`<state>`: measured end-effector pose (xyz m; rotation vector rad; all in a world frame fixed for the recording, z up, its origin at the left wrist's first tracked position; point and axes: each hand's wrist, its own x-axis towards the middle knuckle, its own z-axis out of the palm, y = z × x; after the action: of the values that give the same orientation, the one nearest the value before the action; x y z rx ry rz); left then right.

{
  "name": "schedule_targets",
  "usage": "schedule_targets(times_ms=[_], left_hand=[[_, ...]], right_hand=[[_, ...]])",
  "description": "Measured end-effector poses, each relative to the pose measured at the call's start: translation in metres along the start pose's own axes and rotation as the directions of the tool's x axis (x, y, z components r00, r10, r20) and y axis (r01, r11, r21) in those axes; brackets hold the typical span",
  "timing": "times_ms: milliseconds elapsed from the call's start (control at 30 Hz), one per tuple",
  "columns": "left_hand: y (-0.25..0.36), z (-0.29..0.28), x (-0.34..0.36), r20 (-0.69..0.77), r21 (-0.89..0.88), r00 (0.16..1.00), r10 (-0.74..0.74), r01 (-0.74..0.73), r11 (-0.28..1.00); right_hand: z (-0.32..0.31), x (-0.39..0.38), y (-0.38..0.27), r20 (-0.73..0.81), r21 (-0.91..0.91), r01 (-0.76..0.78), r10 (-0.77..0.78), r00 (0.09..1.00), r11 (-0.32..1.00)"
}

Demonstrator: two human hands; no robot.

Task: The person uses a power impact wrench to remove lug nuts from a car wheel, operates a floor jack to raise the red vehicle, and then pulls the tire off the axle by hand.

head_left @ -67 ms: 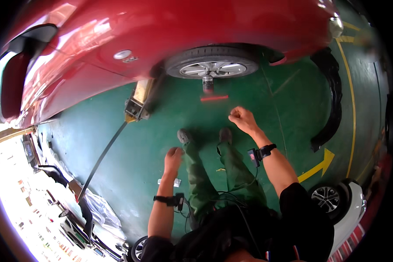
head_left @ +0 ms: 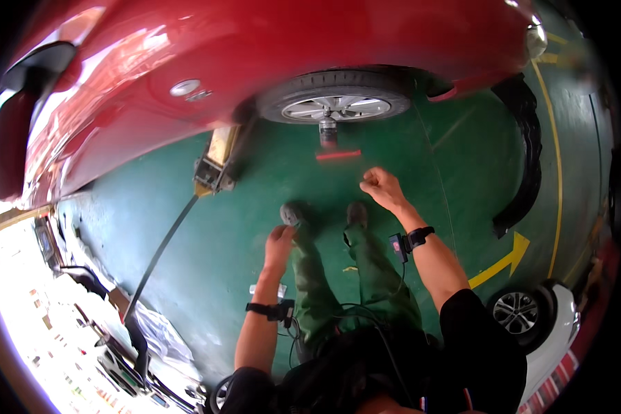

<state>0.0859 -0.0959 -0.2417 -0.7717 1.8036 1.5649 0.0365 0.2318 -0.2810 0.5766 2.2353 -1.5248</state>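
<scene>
Seemingly a power tool, at the wheel, beyond right hand

glossy green floor, pale sheen at left. yellow line curves down right side, yellow arrow painted at lower right. lower left blown out by bright light.
</scene>
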Motion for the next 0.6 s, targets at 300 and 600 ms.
schedule_targets(times_ms=[300, 600], left_hand=[[0.001, 0.082, 0.231, 0.185, -0.083, 0.975, 0.123, -0.109, 0.991], [0.004, 0.099, 0.384, 0.199, 0.026, 0.881, 0.428, -0.441, 0.897]], right_hand=[[0.112, 0.174, 0.151, -0.204, -0.075, 0.137, -0.150, 0.968, 0.988], [0.169, 0.342, 0.214, -0.214, 0.115, 0.636, -0.606, 0.766, 0.763]])
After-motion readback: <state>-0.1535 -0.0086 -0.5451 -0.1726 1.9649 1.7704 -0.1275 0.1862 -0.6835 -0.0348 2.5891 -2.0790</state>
